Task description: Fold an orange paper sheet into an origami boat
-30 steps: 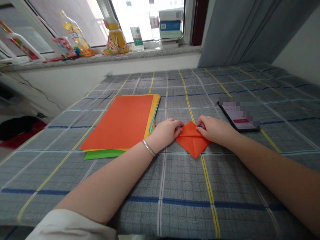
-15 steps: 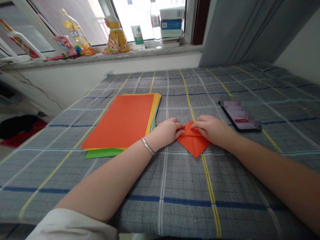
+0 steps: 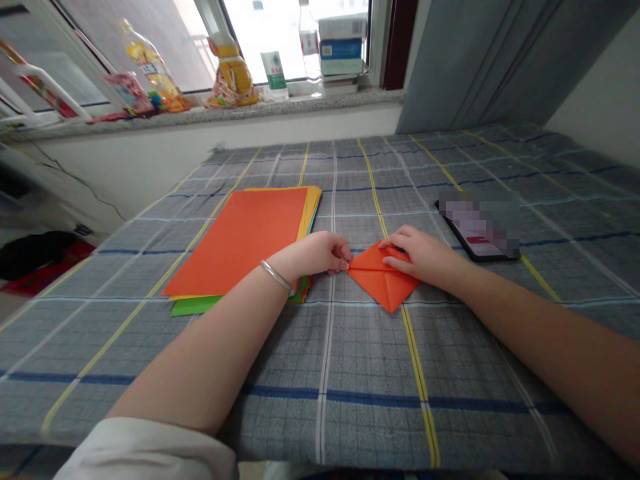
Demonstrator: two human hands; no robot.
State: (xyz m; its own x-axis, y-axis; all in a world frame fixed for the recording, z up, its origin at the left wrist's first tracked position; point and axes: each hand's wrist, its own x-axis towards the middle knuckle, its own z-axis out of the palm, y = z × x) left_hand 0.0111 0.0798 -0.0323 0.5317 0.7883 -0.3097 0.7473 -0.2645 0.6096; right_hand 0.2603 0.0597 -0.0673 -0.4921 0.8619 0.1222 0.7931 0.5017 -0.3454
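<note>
An orange piece of folded paper (image 3: 387, 283), diamond-shaped with a crease line down its lower half, lies on the checked cloth (image 3: 360, 360). My left hand (image 3: 325, 255) pinches its left corner between thumb and fingertips. On the right side, my right hand (image 3: 417, 253) rests with fingers spread over the paper's upper right part, pressing it down and hiding that corner. A silver bangle (image 3: 276, 275) circles my left wrist.
A stack of coloured sheets (image 3: 245, 240), orange on top with yellow and green edges, lies left of my left hand. A phone (image 3: 477, 233) lies to the right. Bottles, including a yellow one (image 3: 150, 63), and boxes (image 3: 341, 50) stand on the windowsill.
My left hand has slid left from the paper's upper part to its left corner. My right hand's fingers have spread, and more of the paper's upper left shows.
</note>
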